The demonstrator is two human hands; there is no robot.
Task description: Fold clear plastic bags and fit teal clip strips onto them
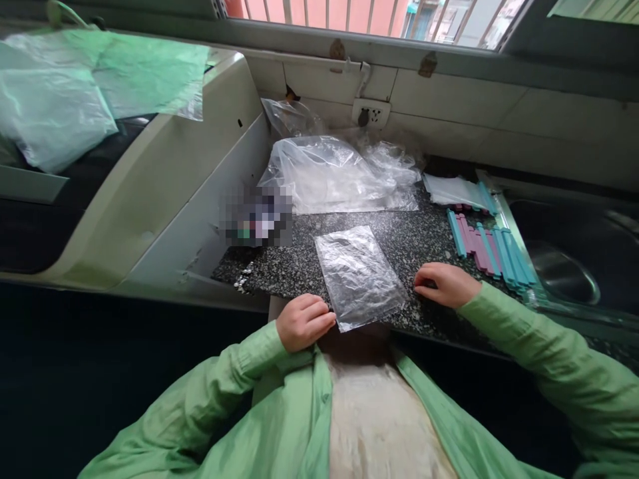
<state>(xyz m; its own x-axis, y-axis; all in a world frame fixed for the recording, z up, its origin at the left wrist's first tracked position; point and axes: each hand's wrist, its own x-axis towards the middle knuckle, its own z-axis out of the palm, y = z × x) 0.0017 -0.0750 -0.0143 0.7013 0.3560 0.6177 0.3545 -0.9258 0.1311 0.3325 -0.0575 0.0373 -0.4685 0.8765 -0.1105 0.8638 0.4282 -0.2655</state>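
Observation:
A small clear plastic bag lies flat and creased on the speckled counter, its lower end reaching the front edge. My left hand is at its lower left edge, fingers curled together, the fingertips closed at the film. To the right of the bag, my right hand rests on the counter, fingers curled and thumb drawn in, with nothing visible in them. Beyond that hand lie several blue and pink plastic sealing clips in a row. Behind them sits a stack of flat translucent bags.
A heap of clear plastic bags covers the counter's back, below a wall socket. A blurred-out item stands at the left. The sink is at right. Green and clear sheets drape over the cream appliance.

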